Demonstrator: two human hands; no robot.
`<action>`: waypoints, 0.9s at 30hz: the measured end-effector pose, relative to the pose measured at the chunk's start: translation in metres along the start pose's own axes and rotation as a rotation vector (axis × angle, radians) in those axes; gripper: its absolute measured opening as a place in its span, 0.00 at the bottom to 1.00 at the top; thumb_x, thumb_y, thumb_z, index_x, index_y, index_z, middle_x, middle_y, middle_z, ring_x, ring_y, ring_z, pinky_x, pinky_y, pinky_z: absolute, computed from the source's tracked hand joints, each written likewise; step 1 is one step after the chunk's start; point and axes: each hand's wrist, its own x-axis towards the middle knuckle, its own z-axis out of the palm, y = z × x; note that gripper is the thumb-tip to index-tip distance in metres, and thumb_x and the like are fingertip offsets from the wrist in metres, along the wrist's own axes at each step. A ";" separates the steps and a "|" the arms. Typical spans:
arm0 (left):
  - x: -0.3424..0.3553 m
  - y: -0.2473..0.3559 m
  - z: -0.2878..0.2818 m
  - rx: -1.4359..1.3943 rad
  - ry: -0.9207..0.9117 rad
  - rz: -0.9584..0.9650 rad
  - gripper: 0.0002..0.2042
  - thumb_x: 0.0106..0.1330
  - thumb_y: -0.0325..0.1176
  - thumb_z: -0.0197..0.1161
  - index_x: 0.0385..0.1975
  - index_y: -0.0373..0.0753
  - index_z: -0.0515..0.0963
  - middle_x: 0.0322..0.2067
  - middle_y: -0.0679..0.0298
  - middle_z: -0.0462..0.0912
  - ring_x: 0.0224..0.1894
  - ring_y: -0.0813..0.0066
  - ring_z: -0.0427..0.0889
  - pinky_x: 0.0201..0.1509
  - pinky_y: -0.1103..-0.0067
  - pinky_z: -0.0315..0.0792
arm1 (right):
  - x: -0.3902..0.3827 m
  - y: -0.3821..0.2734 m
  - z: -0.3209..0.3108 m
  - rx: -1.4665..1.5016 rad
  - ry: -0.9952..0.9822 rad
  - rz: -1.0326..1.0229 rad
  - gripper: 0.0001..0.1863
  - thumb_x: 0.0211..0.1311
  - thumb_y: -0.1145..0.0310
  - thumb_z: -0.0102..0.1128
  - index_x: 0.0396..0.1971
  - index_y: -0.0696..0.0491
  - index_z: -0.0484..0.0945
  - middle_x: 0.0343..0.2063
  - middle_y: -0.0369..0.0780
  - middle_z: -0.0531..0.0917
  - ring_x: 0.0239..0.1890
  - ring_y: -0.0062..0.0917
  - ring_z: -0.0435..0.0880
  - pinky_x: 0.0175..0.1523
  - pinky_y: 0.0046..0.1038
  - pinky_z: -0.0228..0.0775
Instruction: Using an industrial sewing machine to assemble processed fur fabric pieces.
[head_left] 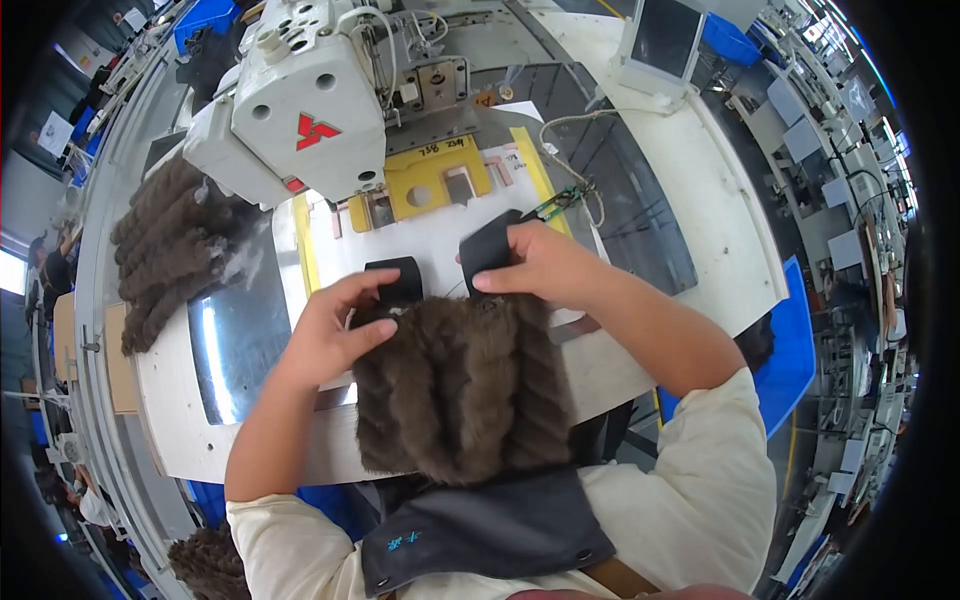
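Observation:
A brown, ridged faux-fur piece (455,390) hangs over the near edge of the sewing table in front of me, with two black straps at its far edge. My right hand (550,265) grips the right black strap (487,250) between thumb and fingers, and the strap stands up folded. At the piece's upper left corner, my left hand (345,325) is closed on the fur, its thumb on top and its fingers against the left black strap (402,280). Just beyond my right hand are green-handled thread snips (562,203) on a cord; whether they touch it I cannot tell.
A white sewing machine head (290,110) overhangs the far left. Beneath it lies a yellow template plate (425,180) on a white sheet. More brown fur pieces (175,240) are piled at left. A grey screen (662,42) stands far right; a blue bin (790,360) sits beside the table.

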 end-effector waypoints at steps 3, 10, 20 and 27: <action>0.024 0.004 0.000 -0.171 0.022 -0.036 0.26 0.62 0.24 0.71 0.63 0.35 0.78 0.46 0.67 0.83 0.47 0.81 0.77 0.56 0.79 0.71 | 0.016 -0.021 0.000 -0.200 0.112 0.056 0.17 0.68 0.63 0.70 0.51 0.58 0.85 0.41 0.35 0.89 0.46 0.18 0.85 0.55 0.25 0.74; 0.043 -0.007 -0.004 0.031 0.432 0.080 0.22 0.66 0.32 0.73 0.58 0.34 0.82 0.34 0.65 0.86 0.31 0.83 0.78 0.36 0.81 0.73 | 0.029 -0.013 -0.055 -0.457 0.398 -0.044 0.19 0.66 0.57 0.69 0.38 0.62 0.86 0.25 0.47 0.85 0.31 0.33 0.85 0.40 0.35 0.75; 0.070 -0.025 -0.038 0.432 0.616 -0.094 0.19 0.61 0.27 0.70 0.53 0.33 0.83 0.28 0.52 0.88 0.29 0.67 0.87 0.38 0.71 0.79 | 0.061 -0.029 -0.091 -0.951 0.397 -0.049 0.20 0.61 0.56 0.70 0.37 0.61 0.85 0.30 0.54 0.85 0.35 0.49 0.85 0.43 0.43 0.74; 0.126 -0.072 -0.078 0.645 0.738 0.209 0.13 0.61 0.23 0.67 0.45 0.29 0.84 0.37 0.51 0.90 0.38 0.59 0.90 0.44 0.70 0.79 | 0.120 -0.028 -0.109 -1.058 0.477 -0.225 0.21 0.63 0.54 0.69 0.41 0.60 0.86 0.31 0.53 0.86 0.38 0.51 0.86 0.45 0.45 0.77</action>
